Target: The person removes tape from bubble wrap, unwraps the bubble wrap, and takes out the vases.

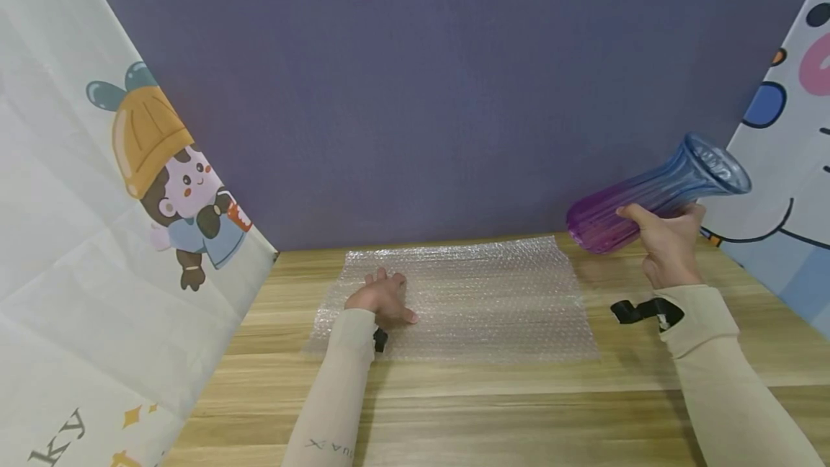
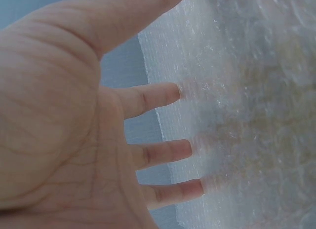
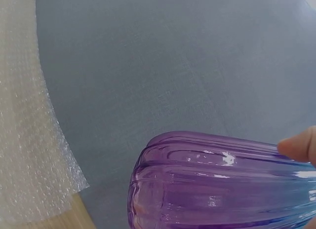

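A ribbed glass vase [image 1: 648,193], purple at its base and blue toward the flared mouth, is tilted nearly on its side above the table's right part. My right hand [image 1: 674,243] grips it around the blue part, thumb along the near side. In the right wrist view the purple base [image 3: 197,184] points toward the bubble wrap. A clear sheet of bubble wrap [image 1: 493,301] lies flat on the table. My left hand [image 1: 382,298] rests on its left part with fingers spread; in the left wrist view the fingertips [image 2: 170,92] touch the sheet.
The wooden table [image 1: 454,416] runs up to a dark blue-grey wall panel [image 1: 421,92] right behind the sheet. White panels with cartoon prints stand at the left [image 1: 65,236] and right [image 1: 778,186]. Black wrist mounts sit at both cuffs.
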`<act>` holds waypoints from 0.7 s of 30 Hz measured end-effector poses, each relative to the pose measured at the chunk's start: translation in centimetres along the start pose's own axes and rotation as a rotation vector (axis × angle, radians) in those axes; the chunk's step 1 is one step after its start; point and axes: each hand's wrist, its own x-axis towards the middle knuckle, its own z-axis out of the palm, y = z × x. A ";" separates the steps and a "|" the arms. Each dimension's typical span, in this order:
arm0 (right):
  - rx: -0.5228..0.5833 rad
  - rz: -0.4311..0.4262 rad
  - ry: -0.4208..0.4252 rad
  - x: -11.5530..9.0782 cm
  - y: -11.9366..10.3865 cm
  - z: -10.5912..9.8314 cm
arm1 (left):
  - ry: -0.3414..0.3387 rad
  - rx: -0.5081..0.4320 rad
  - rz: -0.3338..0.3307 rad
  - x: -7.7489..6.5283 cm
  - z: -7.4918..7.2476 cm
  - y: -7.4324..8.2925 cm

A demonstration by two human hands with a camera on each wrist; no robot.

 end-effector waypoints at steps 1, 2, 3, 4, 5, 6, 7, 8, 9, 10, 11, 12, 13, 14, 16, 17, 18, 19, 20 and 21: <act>-0.008 0.006 0.001 0.0 0.0 0.0 | -0.001 0.000 -0.001 0.0 0.0 0.0; -0.015 0.012 0.001 0.1 0.0 -0.1 | -0.001 -0.002 -0.001 0.0 0.0 0.0; -0.022 0.020 0.001 0.1 -0.1 -0.2 | -0.002 -0.005 -0.002 0.0 0.0 0.0; -0.027 0.023 0.001 0.1 -0.1 -0.2 | -0.003 -0.006 -0.001 0.0 0.0 0.0; -0.022 0.022 0.005 0.1 -0.1 -0.2 | -0.001 -0.005 0.000 0.0 0.0 0.0; -0.022 0.019 0.008 0.1 -0.1 -0.2 | 0.000 -0.007 0.001 0.0 0.0 0.1; -0.024 0.019 0.008 0.1 -0.1 -0.2 | 0.001 -0.008 0.001 -0.1 0.0 0.1; -0.022 0.016 0.009 0.1 -0.1 -0.2 | 0.002 -0.009 0.002 -0.1 0.0 0.1; -0.019 0.013 0.009 0.1 -0.1 -0.2 | 0.004 -0.007 0.003 -0.1 0.0 0.1; -0.014 0.005 0.011 0.1 -0.1 -0.2 | 0.005 -0.007 0.003 -0.2 0.0 0.1; -0.011 0.000 0.013 0.1 0.0 -0.2 | 0.007 -0.008 0.002 -0.2 0.0 0.1; -0.010 -0.004 0.013 0.1 0.0 -0.3 | 0.007 -0.009 0.001 -0.2 0.0 0.1; -0.009 -0.010 0.013 0.1 0.0 -0.3 | 0.008 -0.009 0.001 -0.3 0.0 0.1; -0.011 -0.013 0.014 0.1 0.1 -0.3 | 0.008 -0.009 0.000 -0.3 0.0 0.1; -0.013 -0.019 0.014 0.1 0.1 -0.4 | 0.007 -0.013 -0.002 -0.3 0.0 0.0; -0.017 -0.020 0.013 0.1 0.2 -0.4 | 0.007 -0.013 -0.002 -0.2 0.0 0.0; -0.019 -0.021 0.012 0.1 0.2 -0.4 | 0.006 -0.013 -0.002 -0.2 0.0 0.0; -0.020 -0.022 0.011 0.2 0.2 -0.4 | 0.006 -0.013 -0.003 -0.2 0.0 0.0; -0.018 -0.021 0.010 0.2 0.2 -0.5 | 0.004 -0.014 -0.005 -0.2 0.0 0.0; -0.017 -0.023 0.009 0.2 0.3 -0.5 | 0.002 -0.013 -0.006 -0.1 0.0 -0.1</act>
